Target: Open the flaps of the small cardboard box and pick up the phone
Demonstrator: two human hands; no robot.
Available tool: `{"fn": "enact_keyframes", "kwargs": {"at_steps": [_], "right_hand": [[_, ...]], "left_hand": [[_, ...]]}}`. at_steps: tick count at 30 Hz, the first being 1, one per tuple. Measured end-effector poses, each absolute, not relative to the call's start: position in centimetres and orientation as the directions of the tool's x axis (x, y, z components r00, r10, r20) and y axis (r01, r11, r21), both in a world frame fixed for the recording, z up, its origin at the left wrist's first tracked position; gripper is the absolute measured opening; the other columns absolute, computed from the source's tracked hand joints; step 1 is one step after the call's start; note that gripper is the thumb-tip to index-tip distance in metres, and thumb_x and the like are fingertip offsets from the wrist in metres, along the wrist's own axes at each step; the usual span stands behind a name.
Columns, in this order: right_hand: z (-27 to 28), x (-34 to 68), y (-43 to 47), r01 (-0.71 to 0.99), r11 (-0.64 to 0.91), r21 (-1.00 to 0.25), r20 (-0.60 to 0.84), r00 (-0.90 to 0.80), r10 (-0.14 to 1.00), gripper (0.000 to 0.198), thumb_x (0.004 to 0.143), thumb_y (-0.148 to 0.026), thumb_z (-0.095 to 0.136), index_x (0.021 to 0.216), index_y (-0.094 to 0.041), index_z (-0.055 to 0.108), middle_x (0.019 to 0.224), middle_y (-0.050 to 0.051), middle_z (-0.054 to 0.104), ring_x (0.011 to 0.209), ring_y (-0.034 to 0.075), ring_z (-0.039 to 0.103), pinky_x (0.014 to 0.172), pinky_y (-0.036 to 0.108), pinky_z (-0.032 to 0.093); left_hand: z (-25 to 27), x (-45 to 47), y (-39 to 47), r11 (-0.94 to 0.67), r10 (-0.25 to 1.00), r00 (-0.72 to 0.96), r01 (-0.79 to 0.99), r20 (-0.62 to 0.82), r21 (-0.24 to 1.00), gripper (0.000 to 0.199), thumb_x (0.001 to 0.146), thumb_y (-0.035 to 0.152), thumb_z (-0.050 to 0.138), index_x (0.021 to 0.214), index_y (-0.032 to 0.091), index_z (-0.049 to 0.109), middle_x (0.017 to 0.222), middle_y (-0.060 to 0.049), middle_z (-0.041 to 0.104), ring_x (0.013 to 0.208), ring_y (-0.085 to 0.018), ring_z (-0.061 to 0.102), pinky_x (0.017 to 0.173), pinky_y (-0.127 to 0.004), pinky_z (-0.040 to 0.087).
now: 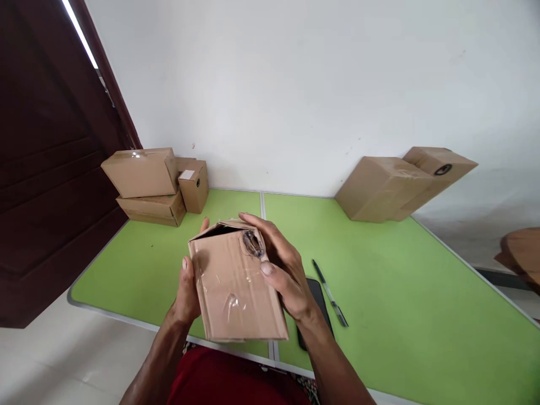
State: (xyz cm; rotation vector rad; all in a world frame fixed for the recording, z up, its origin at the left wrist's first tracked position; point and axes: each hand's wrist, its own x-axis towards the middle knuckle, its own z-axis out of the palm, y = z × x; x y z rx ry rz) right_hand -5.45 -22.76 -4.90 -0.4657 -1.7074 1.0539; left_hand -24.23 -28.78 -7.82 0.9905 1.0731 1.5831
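A white wall stands behind a bright green tabletop point(202, 236), and a dark brown door point(46, 169) is on the left side. The tabletop has a thin line down its middle where 2 halves meet.

Both hands hold 1 small cardboard box point(236, 284) up over the near edge of the tabletop. The left hand point(188, 289) is wrapped around the left side of the box, with the thumb on the front face and a fingertip poking up behind the top edge. The right hand point(284, 270) is curled over the top right corner, with the thumb pressed on the front and the fingers lying across the top. The box is tipped back a little, and its top looks partly open, with a dark gap showing. Shiny clear tape runs down the front, and there is a torn dark hole near the top right corner.

A black phone point(317, 292) lies flat on the tabletop just beside the right wrist, partly hidden by it. A pen point(329, 293) lies just to the right of the phone.

At the far left, 3 cardboard boxes point(147, 183) sit in a pile by the wall. At the far right, 2 bigger boxes point(388, 188) lean against the wall.

Red cloth point(228, 379) shows at the bottom, below the box.
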Motion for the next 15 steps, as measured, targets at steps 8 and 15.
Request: {"fn": "enact_keyframes", "kwargs": {"at_steps": [8,15], "right_hand": [[-7.5,-5.9,-18.1,-0.258,0.425,-0.868,0.497,-0.421,0.759,0.055,0.102,-0.046,0.063,0.155,-0.034,0.07,0.158,0.005,0.072,0.146,0.036,0.066,0.125,0.052,0.049],[-6.6,-5.5,-18.3,-0.153,0.398,-0.905,0.416,-0.519,0.747,0.061,0.105,-0.043,0.056,0.165,-0.034,0.061,0.168,0.003,0.064,0.157,0.035,0.057,0.134,0.058,0.04]], "left_hand": [[-7.8,-22.7,-26.5,-0.129,0.973,-0.219,-0.222,0.079,0.967,0.073,0.096,0.059,0.084,0.154,0.027,0.054,0.146,-0.014,0.073,0.125,-0.03,0.075,0.1,-0.04,0.065],[-6.5,-23.2,-26.1,-0.178,0.878,-0.425,0.14,0.222,0.974,0.05,0.086,0.054,0.091,0.12,0.022,0.074,0.139,-0.012,0.077,0.127,-0.031,0.074,0.108,-0.043,0.061]]}}
